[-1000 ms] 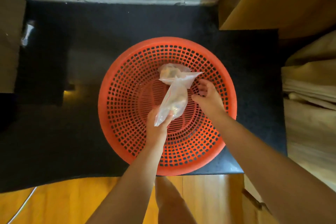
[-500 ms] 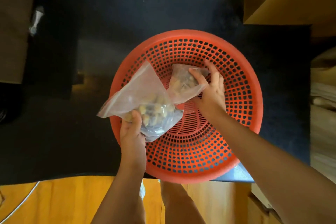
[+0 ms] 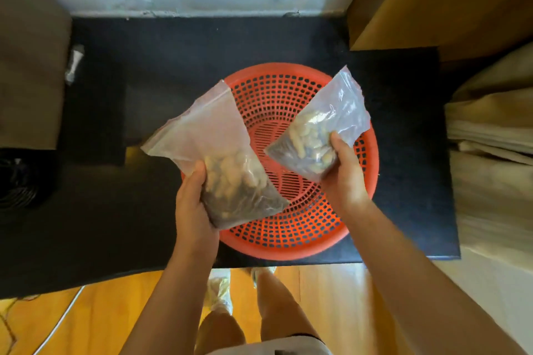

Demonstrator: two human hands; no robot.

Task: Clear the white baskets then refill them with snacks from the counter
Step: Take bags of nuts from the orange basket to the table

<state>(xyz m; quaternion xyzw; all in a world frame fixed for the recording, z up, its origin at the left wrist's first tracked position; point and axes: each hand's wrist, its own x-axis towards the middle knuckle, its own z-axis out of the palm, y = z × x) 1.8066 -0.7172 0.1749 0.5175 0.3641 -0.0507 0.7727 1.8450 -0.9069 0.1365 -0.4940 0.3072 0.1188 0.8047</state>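
Left hand (image 3: 192, 204) gripping one clear bag of peanuts (image 3: 222, 164), right hand (image 3: 344, 173) pinching a second bag (image 3: 317, 135), both lifted above the orange basket (image 3: 291, 236) sitting near the counter's (image 3: 173, 46) front edge.

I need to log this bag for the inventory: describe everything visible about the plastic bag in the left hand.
The left-hand bag is a clear, slightly frosted plastic pouch, apparently a zip bag. Pale, peanut-like snacks and darker bits fill its lower part; the flat, empty upper part points up and left. It is lifted and tilted above the left side of the orange basket. The left hand holds its lower edge, thumb on top. It appears not to touch the right-hand bag.
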